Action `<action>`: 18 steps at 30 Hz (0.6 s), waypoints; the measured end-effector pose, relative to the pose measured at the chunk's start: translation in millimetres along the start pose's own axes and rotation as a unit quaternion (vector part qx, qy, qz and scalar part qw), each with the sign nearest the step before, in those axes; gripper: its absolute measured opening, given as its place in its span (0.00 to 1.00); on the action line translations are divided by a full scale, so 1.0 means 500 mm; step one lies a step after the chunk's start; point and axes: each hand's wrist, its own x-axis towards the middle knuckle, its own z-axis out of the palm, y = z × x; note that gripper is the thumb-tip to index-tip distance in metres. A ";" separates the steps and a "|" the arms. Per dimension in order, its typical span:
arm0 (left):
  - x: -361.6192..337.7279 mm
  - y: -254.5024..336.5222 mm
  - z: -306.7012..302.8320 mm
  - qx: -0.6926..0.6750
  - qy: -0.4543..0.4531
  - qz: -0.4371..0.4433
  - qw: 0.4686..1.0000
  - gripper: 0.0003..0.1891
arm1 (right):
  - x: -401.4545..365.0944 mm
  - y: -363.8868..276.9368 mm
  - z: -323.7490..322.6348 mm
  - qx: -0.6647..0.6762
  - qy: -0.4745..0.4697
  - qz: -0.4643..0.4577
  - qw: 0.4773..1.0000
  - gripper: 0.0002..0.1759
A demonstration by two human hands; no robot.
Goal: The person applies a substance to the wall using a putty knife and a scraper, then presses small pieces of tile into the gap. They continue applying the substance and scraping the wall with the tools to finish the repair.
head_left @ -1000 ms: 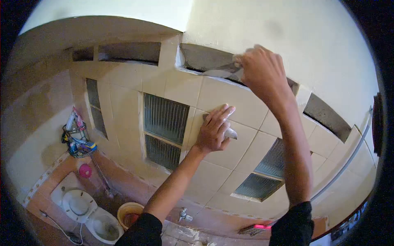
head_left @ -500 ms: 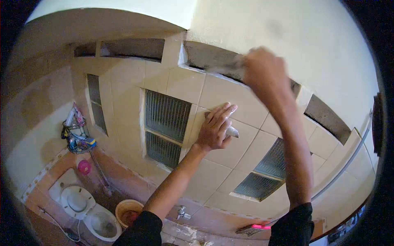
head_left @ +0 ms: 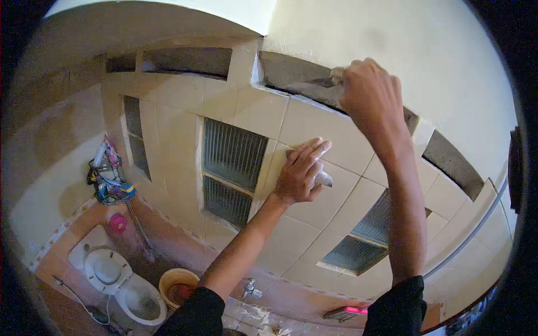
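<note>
My right hand (head_left: pixel 372 103) is closed round the handle of a putty knife (head_left: pixel 320 83), whose blade lies in front of the recessed vent opening (head_left: pixel 291 71) high on the wall. White filler (head_left: pixel 316 105) runs along the opening's lower edge. Lower and to the left, my left hand (head_left: pixel 302 173) rests against the tiled wall (head_left: pixel 325 143), its fingers round a light-coloured scraper (head_left: pixel 324 178); one end sticks out below the fingers, and the rest is mostly hidden.
Louvred windows (head_left: pixel 235 154) sit in the wall. Below are a toilet (head_left: pixel 137 299), a bucket (head_left: pixel 163 285), a tap (head_left: pixel 250 288) and a pink-topped broom (head_left: pixel 354 310). A wire rack (head_left: pixel 109 185) hangs at left; a grey pipe (head_left: pixel 471 235) curves at right.
The whole view has shifted slightly. The putty knife, blurred by motion before, now shows more sharply at the opening. My left hand keeps its place against the tiles.
</note>
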 end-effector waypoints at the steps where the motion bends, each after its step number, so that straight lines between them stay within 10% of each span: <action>1: 0.003 -0.001 0.000 0.002 0.002 -0.001 1.000 0.15 | -0.006 -0.003 0.004 -0.014 0.015 -0.004 1.000 0.09; 18: -0.004 0.002 0.006 0.013 0.021 0.009 1.000 0.17 | 0.013 -0.056 0.094 0.055 -0.026 -0.020 0.998 0.06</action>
